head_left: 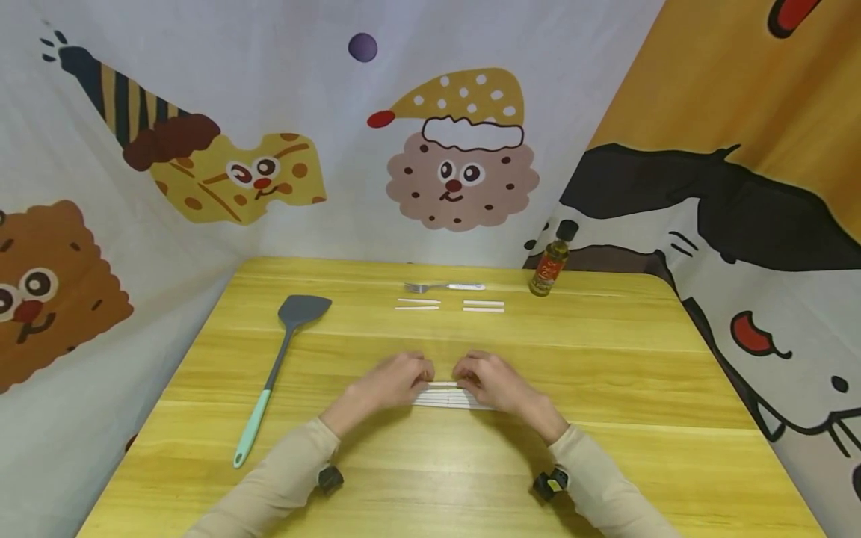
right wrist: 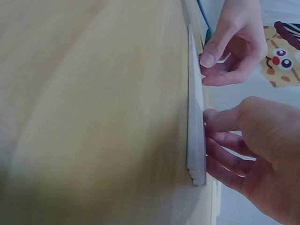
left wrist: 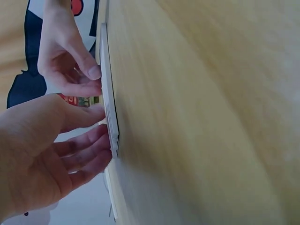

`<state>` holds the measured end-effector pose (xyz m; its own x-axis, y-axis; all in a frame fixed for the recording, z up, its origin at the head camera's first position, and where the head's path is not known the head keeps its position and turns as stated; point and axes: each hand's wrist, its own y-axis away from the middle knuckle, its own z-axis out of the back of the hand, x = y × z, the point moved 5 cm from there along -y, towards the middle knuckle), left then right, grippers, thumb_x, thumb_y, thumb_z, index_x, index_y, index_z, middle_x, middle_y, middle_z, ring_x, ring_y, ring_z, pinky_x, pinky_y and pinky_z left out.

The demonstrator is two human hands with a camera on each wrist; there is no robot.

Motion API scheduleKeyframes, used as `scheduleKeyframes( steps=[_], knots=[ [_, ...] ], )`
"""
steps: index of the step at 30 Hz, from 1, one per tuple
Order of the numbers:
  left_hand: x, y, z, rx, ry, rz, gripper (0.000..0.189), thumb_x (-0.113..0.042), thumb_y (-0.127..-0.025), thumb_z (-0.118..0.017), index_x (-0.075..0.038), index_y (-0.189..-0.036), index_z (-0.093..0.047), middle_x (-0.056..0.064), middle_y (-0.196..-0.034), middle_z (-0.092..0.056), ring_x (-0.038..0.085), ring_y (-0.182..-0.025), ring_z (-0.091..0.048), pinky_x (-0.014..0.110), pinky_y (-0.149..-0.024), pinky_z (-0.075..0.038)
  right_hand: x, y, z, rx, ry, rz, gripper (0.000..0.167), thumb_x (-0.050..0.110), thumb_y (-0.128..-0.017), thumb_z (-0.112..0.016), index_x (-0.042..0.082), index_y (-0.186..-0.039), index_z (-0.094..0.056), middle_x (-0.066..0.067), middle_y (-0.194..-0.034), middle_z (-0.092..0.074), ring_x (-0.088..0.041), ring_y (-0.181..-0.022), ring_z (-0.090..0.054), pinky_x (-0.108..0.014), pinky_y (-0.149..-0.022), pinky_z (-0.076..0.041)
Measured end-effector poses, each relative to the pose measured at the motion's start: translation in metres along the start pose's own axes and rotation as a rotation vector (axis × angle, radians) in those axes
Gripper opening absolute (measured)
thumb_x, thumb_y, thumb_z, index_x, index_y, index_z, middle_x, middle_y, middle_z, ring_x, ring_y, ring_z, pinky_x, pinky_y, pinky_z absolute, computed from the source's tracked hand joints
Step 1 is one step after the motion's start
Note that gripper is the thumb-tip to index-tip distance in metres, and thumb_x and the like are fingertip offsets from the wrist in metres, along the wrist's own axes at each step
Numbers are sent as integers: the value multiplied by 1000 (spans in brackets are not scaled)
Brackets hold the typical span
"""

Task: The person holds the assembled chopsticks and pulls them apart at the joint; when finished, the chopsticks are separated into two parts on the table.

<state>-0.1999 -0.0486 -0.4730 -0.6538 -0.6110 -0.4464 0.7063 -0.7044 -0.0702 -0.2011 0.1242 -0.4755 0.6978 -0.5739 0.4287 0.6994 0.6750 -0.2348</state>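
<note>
Several long white sticks (head_left: 447, 400) lie side by side in a flat row on the table, their middle showing between the two hands. My left hand (head_left: 403, 379) bends over the row's left end, and my right hand (head_left: 489, 379) over its right end. Between them, along the far side, both hands pinch one white stick (head_left: 442, 384) by its ends. In the left wrist view, the left thumb and fingers touch the edge of the row (left wrist: 108, 89). From the right wrist, the right fingertips (right wrist: 212, 157) meet the far edge of the sticks; their exact contact is partly hidden.
A grey spatula (head_left: 272, 368) with a mint handle lies on the left. Farther back are a fork (head_left: 445, 287), two short pointed white sticks (head_left: 417, 308), two short blunt white sticks (head_left: 483, 310) and an upright dark-capped bottle (head_left: 548, 267). Printed cloth (head_left: 336, 224) hangs behind the wooden table (head_left: 625, 373).
</note>
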Motion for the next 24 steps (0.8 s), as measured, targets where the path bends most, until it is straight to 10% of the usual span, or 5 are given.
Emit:
scheduleKeyframes(
  steps=[15,24],
  knots=[
    [2,-8,-4,1,-74,33,17,11,-81,-69,-5,-88,-66,2,-84,-61,11,-74,-55,16,-65,-51,1,-1,-1,-46,63,62,14,-5,-86,-74,5,-95,-75,-5,-94,-73,-17,-86,-70,-25,-77,-60],
    [-4,1,9,-148,-166,-24,17,8,-80,-73,0,-94,-66,8,-88,-65,19,-77,-64,20,-68,-57,7,-1,7,-100,112,98,13,-5,-87,-73,2,-98,-72,-8,-96,-71,-19,-87,-68,-25,-78,-60]
  ],
)
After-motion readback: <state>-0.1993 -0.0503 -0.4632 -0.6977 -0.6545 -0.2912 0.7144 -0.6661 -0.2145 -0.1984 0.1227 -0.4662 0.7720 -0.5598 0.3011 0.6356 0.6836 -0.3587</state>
